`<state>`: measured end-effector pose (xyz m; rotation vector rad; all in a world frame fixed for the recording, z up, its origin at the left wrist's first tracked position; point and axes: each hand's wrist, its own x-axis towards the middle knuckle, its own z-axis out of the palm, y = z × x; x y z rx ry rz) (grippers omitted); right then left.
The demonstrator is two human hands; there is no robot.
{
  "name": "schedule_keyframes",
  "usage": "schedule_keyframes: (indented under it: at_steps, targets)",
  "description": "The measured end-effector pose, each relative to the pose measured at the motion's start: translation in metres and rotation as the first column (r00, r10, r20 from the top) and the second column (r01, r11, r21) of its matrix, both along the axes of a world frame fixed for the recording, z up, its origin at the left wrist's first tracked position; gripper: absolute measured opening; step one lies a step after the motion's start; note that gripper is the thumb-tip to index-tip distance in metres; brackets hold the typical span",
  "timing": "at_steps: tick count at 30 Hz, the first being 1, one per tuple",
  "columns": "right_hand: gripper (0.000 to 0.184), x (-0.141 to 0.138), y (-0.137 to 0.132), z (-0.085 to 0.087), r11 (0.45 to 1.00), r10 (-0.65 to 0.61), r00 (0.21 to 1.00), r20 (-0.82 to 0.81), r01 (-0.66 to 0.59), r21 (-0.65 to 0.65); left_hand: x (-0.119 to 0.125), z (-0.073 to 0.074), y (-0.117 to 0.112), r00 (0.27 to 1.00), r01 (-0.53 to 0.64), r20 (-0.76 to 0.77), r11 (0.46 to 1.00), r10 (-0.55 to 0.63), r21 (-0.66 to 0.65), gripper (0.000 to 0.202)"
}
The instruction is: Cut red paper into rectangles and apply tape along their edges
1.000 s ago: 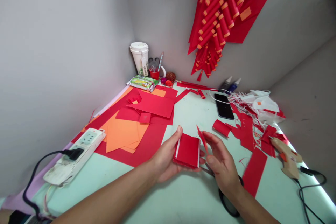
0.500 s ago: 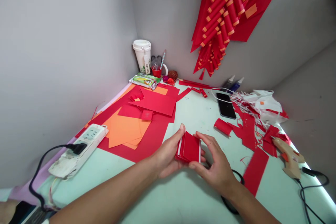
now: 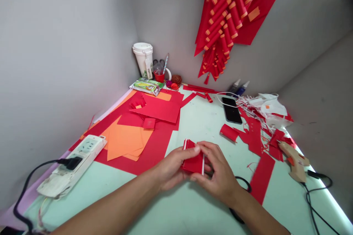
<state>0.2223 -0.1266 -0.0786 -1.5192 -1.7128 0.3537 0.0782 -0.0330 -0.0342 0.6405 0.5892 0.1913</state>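
Observation:
A small folded stack of red paper (image 3: pixel 193 159) with white edges is held above the pale green table (image 3: pixel 179 213). My left hand (image 3: pixel 172 167) grips its left side, thumb pressed on top. My right hand (image 3: pixel 216 176) pinches its right edge with fingers curled over it. Black-handled scissors (image 3: pixel 238 198) lie on the table under my right wrist, mostly hidden.
Red and orange paper sheets (image 3: pixel 138 132) cover the left of the table beside a power strip (image 3: pixel 68 167). A phone (image 3: pixel 231 114), red scraps (image 3: pixel 255 136), a red strip (image 3: pixel 261 178) and a glue gun (image 3: pixel 293 159) lie right. Cups (image 3: pixel 145 60) stand in the corner; red paper firecrackers (image 3: pixel 226 18) hang on the wall.
My right hand dropped the thin red strip it held and closed onto the folded stack's right edge. Both hands drew together and my left thumb came down on top.

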Motion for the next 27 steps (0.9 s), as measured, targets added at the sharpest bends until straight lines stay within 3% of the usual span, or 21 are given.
schedule_keyframes:
  at_steps: [4, 7, 13, 17, 20, 22, 23, 25, 27]
  targets:
    - [0.077, -0.003, 0.002, 0.003, 0.994, -0.039, 0.981, 0.189, 0.019, 0.109, 0.001, -0.001, -0.001, 0.996, -0.087, -0.014, 0.996, 0.087, -0.001, 0.022]
    - [0.067, -0.006, 0.003, 0.006, 0.98, -0.035, 0.956, 0.292, -0.025, 0.199, 0.003, -0.001, -0.001, 0.981, -0.18, -0.063, 0.983, 0.182, 0.038, 0.011]
    - [0.065, -0.009, 0.001, 0.012, 0.965, -0.057, 0.937, 0.346, -0.037, 0.259, 0.003, 0.001, -0.002, 0.989, -0.133, -0.053, 0.99, 0.135, 0.053, 0.006]
    - [0.055, -0.003, 0.0, 0.014, 0.964, -0.097, 0.986, 0.135, 0.06, 0.258, -0.001, 0.006, 0.0, 0.997, 0.001, 0.076, 0.995, -0.009, 0.097, 0.024]
    - [0.03, 0.003, 0.001, 0.017, 0.974, -0.191, 0.956, -0.221, 0.212, 0.075, -0.003, 0.005, 0.003, 0.999, 0.011, 0.032, 0.971, -0.019, 0.239, 0.043]
    - [0.022, 0.006, 0.002, 0.018, 0.967, -0.247, 0.87, -0.426, 0.25, -0.05, -0.003, 0.003, 0.005, 0.996, 0.032, -0.088, 0.911, 0.005, 0.412, 0.051]
    - [0.022, 0.007, 0.003, 0.018, 0.966, -0.252, 0.831, -0.496, 0.244, -0.084, -0.003, 0.001, 0.006, 0.99, 0.05, -0.14, 0.856, 0.026, 0.515, 0.05]
    - [0.021, 0.008, 0.004, 0.018, 0.97, -0.24, 0.788, -0.567, 0.209, -0.12, -0.002, -0.002, 0.007, 0.978, 0.075, -0.19, 0.721, 0.08, 0.688, 0.036]
    - [0.019, 0.007, 0.004, 0.018, 0.974, -0.223, 0.792, -0.569, 0.161, -0.158, -0.001, -0.005, 0.009, 0.971, 0.077, -0.202, 0.629, 0.129, 0.773, 0.026]
